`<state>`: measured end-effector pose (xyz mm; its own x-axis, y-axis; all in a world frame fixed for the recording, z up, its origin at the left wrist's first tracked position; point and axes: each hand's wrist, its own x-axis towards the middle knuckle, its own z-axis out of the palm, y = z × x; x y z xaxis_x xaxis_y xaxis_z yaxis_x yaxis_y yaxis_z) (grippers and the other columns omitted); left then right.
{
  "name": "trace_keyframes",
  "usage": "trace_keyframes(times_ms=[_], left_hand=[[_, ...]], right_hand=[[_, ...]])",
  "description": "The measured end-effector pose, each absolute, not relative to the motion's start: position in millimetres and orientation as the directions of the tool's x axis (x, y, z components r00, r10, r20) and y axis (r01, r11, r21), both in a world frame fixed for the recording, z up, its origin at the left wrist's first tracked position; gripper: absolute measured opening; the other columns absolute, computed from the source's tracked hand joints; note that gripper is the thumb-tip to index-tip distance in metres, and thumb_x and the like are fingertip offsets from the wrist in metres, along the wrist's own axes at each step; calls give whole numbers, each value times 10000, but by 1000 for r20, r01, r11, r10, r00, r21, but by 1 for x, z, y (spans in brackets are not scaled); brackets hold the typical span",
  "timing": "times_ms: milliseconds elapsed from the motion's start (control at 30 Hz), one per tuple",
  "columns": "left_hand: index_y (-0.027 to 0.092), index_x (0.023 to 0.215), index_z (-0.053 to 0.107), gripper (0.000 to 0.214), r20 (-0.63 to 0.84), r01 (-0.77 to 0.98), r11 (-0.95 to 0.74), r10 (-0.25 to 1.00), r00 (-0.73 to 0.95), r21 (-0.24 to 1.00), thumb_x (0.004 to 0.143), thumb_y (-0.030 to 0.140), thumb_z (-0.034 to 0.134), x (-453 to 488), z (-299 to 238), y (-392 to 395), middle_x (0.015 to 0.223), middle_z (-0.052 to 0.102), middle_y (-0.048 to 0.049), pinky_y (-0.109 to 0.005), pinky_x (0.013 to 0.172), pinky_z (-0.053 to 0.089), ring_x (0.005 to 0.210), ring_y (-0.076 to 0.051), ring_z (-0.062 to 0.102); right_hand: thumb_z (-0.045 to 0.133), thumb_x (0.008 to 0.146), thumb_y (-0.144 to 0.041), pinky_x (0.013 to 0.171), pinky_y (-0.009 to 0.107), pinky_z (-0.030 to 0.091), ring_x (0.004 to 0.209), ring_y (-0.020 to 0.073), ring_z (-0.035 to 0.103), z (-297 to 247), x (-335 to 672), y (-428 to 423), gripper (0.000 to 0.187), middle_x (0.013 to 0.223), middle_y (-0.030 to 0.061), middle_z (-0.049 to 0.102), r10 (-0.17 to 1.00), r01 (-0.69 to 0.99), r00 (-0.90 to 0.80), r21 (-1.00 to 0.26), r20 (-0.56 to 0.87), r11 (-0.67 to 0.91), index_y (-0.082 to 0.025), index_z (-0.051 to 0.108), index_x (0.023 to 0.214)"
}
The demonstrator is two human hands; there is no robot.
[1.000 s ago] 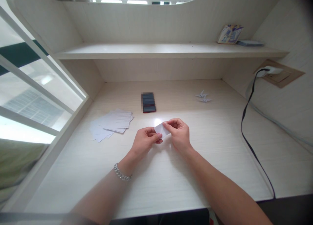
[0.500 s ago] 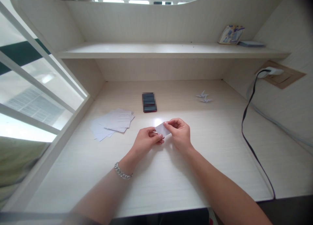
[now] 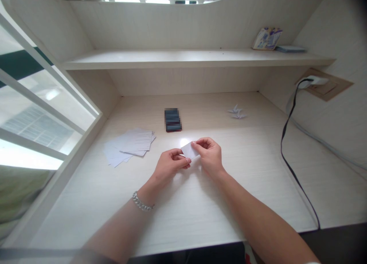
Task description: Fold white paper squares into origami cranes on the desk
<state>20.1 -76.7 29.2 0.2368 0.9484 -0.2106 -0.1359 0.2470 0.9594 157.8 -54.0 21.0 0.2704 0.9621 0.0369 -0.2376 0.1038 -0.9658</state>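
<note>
Between my two hands is a small white piece of paper [image 3: 189,151], held just above the desk. My left hand [image 3: 172,162] pinches its left and lower edge with thumb and fingers, and a silver chain bracelet [image 3: 141,203] is on that wrist. The fingers of my right hand [image 3: 210,153] are closed on the paper's upper right corner. To the left, a loose stack of white paper sheets [image 3: 133,141] with faint lines lies fanned out. Two small folded paper cranes [image 3: 236,113] rest farther back on the right.
A dark phone-like object [image 3: 172,120], its face pixelated, lies beyond my hands on the pale desk [image 3: 183,218]. On the shelf [image 3: 172,55] stand a small printed box [image 3: 267,38] and a flat pad [image 3: 291,49]. A black cable [image 3: 283,141] runs down from the wall socket [image 3: 329,84].
The whole view has shifted slightly, with things appearing a little farther left. Both hands keep their hold on the paper, which has tilted only slightly.
</note>
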Motion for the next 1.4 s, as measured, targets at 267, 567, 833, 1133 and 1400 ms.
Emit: trace_keyframes(times_ms=[267,567,833,1133,1400], left_hand=[[119,758,627,262,-231,-140,268,944,235,953,576,245,768,19,22,-76,603,632,-40,-236,554,416,565,-126,578],[100,801,653,295,-359,-90,423,848,390,902,658,351,714,19,33,-80,788,664,-100,-274,640,456,679,-146,613],[90,715,658,314,-350,-79,407,856,380,910,686,401,682,18,30,-79,760,663,-124,-289,635,460,653,-151,604],[109,599,603,261,-333,-109,391,876,349,914,641,335,727,19,28,-78,635,633,-74,-265,571,415,584,-135,577],[115,648,623,229,-312,-52,353,879,360,934,571,270,772,19,29,-79,676,631,-52,-234,533,369,564,-100,530]], right_hand=[[756,584,-331,552,266,433,602,134,548,22,156,-54,241,659,2,607,963,-273,268,-956,35,111,-182,586,666],[750,606,-310,572,255,441,611,122,548,24,157,-56,222,671,-6,608,962,-286,269,-950,42,122,-175,590,680],[753,603,-321,574,257,441,616,126,557,25,156,-56,238,670,-5,612,965,-268,259,-956,49,120,-176,579,677],[755,612,-292,600,259,449,641,127,563,25,155,-58,217,691,-1,616,965,-291,254,-946,66,141,-177,584,681],[755,608,-295,576,259,448,623,129,561,25,157,-55,217,683,-2,623,958,-294,281,-945,56,142,-181,584,677]])
